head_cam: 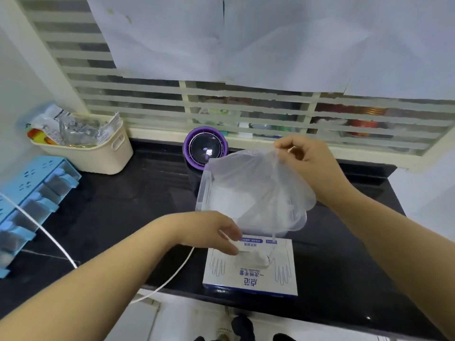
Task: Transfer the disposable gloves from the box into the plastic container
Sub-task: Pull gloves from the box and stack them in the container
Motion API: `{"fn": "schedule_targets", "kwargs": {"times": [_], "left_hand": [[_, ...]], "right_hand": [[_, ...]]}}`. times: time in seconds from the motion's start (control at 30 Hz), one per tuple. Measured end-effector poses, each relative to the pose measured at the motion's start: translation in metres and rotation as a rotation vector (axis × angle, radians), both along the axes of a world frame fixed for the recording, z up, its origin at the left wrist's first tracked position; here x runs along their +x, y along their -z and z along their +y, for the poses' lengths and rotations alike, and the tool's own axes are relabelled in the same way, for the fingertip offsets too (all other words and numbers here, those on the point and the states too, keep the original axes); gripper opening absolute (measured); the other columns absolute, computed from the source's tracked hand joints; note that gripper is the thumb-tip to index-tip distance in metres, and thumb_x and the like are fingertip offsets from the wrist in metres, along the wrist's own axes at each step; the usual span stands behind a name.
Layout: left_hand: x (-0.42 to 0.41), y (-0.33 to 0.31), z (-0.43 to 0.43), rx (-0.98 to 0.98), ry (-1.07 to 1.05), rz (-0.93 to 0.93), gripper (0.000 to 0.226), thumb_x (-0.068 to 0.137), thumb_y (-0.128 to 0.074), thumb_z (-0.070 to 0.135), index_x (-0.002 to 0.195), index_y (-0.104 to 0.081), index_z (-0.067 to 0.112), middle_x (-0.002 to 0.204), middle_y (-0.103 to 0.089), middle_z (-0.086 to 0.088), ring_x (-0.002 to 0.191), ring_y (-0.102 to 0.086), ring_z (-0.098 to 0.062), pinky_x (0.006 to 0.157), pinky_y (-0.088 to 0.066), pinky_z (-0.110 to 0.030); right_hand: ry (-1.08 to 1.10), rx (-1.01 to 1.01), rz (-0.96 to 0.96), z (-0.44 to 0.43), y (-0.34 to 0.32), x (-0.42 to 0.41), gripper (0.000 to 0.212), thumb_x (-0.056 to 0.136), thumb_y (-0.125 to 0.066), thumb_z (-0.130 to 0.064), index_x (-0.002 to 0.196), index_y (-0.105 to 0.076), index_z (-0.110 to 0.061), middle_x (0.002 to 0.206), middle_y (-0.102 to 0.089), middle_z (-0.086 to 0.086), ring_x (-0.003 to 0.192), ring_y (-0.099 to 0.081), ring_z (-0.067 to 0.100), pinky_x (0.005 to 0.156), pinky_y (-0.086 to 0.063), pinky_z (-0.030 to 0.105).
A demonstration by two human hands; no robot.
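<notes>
Pinching with thumb and fingertips, the right hand (312,163) holds one clear glove (258,188) by its edge, raised above the one plastic container (203,193). The glove hangs down in front of the container and its lower end trails to the slot of the box (248,279). The right wrist is bent, with the forearm coming in from the lower right.

The left hand (211,230) reaches in from the lower left, palm down, its fingers curled onto the tuft of gloves (256,258) that sticks out of the box slot. Whether it pinches the tuft or only presses on it, I cannot tell.

One box lies flat at the front edge of the black counter (123,205), just in front of the container. The container is open and holds a whitish pile of gloves, too blurred to count.

One cream basket (103,156) at the back left is stuffed with packets. One purple round gadget (205,150) stands behind the container, one blue rack (37,190) sits at the left, and one white cable (172,279) crosses the counter.
</notes>
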State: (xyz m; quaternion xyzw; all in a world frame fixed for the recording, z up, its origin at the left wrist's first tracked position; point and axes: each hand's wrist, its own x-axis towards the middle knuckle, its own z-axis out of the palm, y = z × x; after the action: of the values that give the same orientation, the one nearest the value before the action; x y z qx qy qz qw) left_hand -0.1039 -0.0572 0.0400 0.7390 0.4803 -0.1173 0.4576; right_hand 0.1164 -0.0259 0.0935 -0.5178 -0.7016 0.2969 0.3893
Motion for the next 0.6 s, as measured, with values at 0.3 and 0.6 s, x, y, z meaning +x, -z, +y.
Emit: {"fn": "schedule_targets", "kwargs": {"times": [0.3,0.6], "left_hand": [[-0.006,-0.048,0.051,-0.592,-0.619,-0.967,0.115,0.054,-0.059,0.084,0.133,-0.05,0.001,0.131,-0.059,-0.018,0.12,-0.058,-0.03,0.095,-0.053,-0.037],[0.041,-0.055,0.079,-0.504,-0.898,-1.033,0.046,0.094,-0.051,0.036,0.128,-0.054,0.004,0.119,-0.065,-0.019,0.102,-0.067,-0.03,0.084,-0.058,-0.038]], "right_hand": [[-0.254,0.258,-0.437,0.017,-0.044,0.007,0.015,0.089,-0.052,-0.029,0.089,-0.066,-0.024,0.09,-0.056,-0.012,0.077,-0.052,0.005,0.069,-0.041,0.01],[-0.431,0.471,-0.818,0.038,-0.031,0.017,0.006,0.088,-0.061,-0.014,0.088,-0.066,-0.017,0.095,-0.059,-0.002,0.066,-0.052,0.016,0.053,-0.051,0.038]]}}
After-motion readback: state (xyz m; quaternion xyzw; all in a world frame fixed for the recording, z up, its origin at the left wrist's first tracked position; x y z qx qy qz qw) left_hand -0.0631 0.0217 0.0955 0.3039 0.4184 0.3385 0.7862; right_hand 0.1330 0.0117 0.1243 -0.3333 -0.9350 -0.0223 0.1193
